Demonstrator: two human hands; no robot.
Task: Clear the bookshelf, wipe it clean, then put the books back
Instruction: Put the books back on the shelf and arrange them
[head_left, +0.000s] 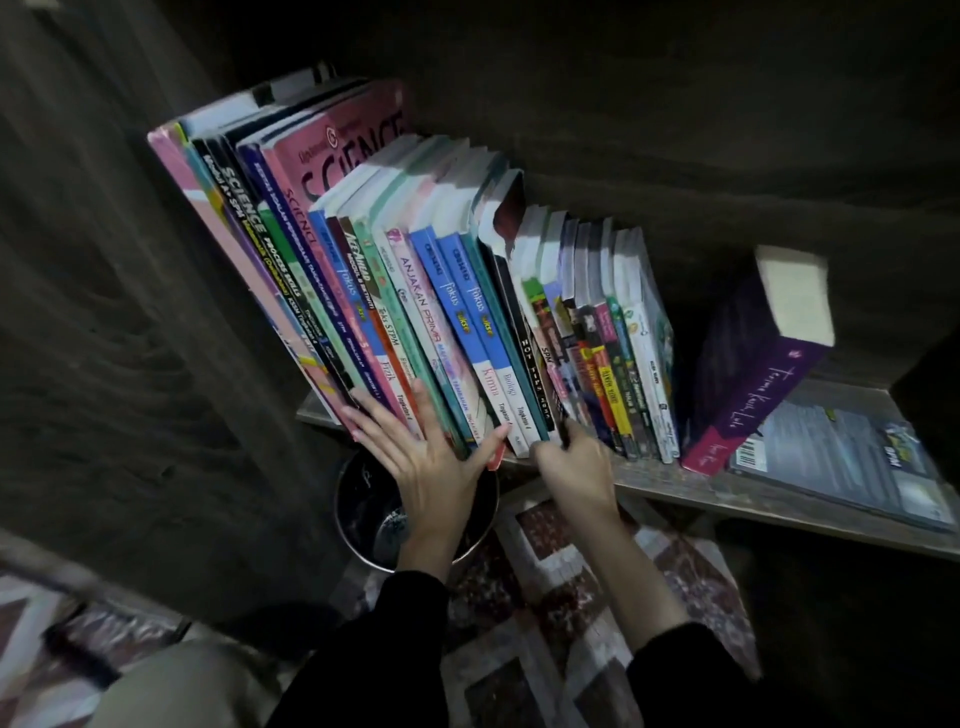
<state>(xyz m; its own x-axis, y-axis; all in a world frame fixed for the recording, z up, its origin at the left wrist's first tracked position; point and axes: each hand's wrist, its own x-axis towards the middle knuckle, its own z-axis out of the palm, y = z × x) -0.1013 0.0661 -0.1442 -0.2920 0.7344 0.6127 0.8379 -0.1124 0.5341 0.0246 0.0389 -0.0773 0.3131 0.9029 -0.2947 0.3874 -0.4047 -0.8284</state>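
Both hands are at the foot of the row of books (415, 291), which stands leaning left on the shelf (727, 493). Her left hand (431, 457) lies flat, fingers spread, pressing against the lower spines. Just beside it, the right hand (571, 467) curls round the bottom of a black-spined book (527, 358). Further right, a purple book (748, 384) leans apart from the row, with a flat book (841, 457) lying beside it. Below the shelf, a metal bin (363, 509) sits by a patterned rug (545, 623).

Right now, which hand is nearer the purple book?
Right. The right hand grips a black book mid-row, left of the purple book; the left hand presses textbook spines farther left.
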